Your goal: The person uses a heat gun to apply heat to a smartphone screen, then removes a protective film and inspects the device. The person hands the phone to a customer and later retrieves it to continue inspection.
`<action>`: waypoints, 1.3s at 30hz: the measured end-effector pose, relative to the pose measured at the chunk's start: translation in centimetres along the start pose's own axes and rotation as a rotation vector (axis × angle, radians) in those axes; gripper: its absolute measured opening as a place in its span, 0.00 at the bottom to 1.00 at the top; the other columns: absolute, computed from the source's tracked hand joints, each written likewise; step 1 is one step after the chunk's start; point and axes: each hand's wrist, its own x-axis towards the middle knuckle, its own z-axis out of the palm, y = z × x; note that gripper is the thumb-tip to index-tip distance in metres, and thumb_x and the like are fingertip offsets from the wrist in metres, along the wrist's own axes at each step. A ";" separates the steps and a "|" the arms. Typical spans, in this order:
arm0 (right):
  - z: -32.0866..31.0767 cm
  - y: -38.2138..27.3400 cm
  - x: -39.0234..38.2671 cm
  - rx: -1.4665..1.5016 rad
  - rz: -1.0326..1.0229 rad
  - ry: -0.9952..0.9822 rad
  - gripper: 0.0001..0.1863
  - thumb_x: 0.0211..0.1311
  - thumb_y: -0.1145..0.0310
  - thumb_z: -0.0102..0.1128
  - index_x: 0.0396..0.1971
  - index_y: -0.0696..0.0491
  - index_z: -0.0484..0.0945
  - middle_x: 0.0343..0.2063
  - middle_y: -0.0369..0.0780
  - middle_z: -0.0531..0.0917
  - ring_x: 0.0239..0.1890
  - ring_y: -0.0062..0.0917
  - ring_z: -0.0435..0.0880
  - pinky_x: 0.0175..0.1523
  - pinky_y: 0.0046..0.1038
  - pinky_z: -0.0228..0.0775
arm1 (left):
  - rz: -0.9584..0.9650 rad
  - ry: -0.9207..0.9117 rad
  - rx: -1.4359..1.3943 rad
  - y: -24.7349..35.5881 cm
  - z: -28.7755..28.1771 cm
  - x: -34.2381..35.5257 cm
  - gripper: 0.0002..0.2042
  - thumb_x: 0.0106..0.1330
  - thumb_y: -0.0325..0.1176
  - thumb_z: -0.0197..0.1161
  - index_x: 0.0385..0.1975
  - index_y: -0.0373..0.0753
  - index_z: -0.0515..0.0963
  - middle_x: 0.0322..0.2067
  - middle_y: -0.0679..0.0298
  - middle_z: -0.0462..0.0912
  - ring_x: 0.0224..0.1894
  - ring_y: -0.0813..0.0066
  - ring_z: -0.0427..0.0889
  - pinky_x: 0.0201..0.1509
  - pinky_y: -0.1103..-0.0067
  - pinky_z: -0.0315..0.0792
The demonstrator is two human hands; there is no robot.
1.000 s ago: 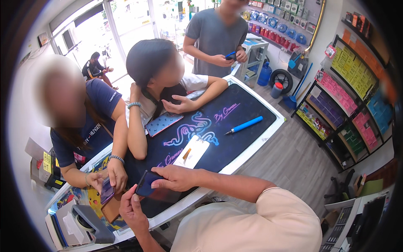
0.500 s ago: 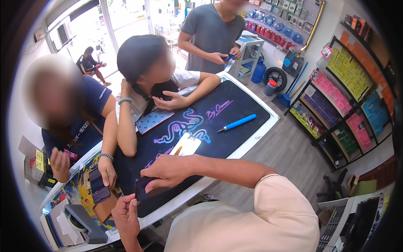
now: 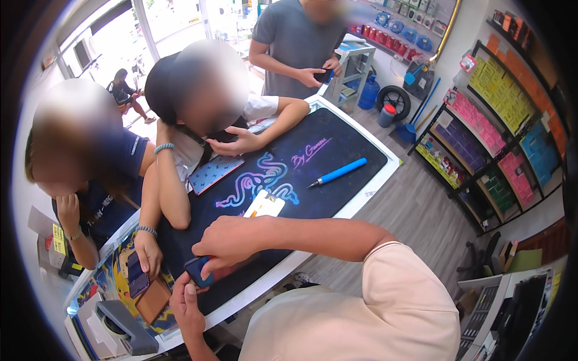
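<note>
My right hand [image 3: 220, 243] is closed over the top of a dark phone [image 3: 198, 272], thumb along it, low over the front of a dark printed desk mat [image 3: 355, 138]. My left hand [image 3: 188, 304] pinches the phone's near end with thumb and fingers. Behind my right wrist lies a white card-like item [image 3: 265, 203]; a blue pen-like tool [image 3: 337, 175] rests farther right. Left of my hands, another person's hand [image 3: 147, 249] is on a purplish phone [image 3: 137, 274], beside a brown flat case [image 3: 152, 299]. A patterned phone [image 3: 214, 174] lies near the middle person's arm.
Two people [image 3: 96, 180] [image 3: 283, 111] lean at the counter; another [image 3: 289, 48] stands behind holding a phone, and one sits by the door. A grey tape dispenser [image 3: 125, 331] is at left. Shelves of coloured packets [image 3: 500, 96], a tyre [image 3: 394, 102] and blue jug [image 3: 367, 93] are right.
My right hand and the phone have moved lower and leftward, the hand now more over it. The left person's hand has left the purplish phone and risen toward the face.
</note>
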 end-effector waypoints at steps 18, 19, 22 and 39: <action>-16.8 30.2 -26.6 0.419 0.871 1.432 0.26 0.72 0.64 0.66 0.64 0.62 0.77 0.35 0.38 0.87 0.30 0.19 0.86 0.36 0.23 0.79 | -0.241 0.227 0.483 -1.3 2.3 -0.6 0.16 0.77 0.35 0.64 0.56 0.31 0.82 0.21 0.68 0.73 0.24 0.82 0.68 0.28 0.78 0.64; -17.4 31.1 -26.9 0.464 0.869 1.430 0.27 0.73 0.64 0.64 0.68 0.58 0.75 0.40 0.40 0.87 0.30 0.19 0.85 0.38 0.24 0.80 | -0.224 0.246 0.537 -1.2 2.5 -0.5 0.16 0.77 0.36 0.64 0.56 0.31 0.82 0.21 0.68 0.72 0.24 0.82 0.68 0.28 0.78 0.63; -18.6 31.9 -26.6 0.118 0.858 1.393 0.30 0.69 0.68 0.67 0.70 0.53 0.74 0.45 0.41 0.86 0.33 0.22 0.86 0.41 0.25 0.81 | -0.206 0.313 0.538 -1.0 2.9 -0.4 0.15 0.79 0.38 0.62 0.53 0.32 0.83 0.25 0.70 0.74 0.27 0.81 0.68 0.32 0.78 0.63; -20.1 17.7 -26.4 -0.489 0.323 0.953 0.16 0.59 0.78 0.76 0.48 0.52 0.89 0.32 0.37 0.82 0.31 0.24 0.82 0.36 0.26 0.75 | -0.208 0.395 0.417 -3.5 2.7 -0.3 0.15 0.82 0.40 0.58 0.49 0.34 0.83 0.30 0.72 0.75 0.29 0.85 0.66 0.33 0.83 0.60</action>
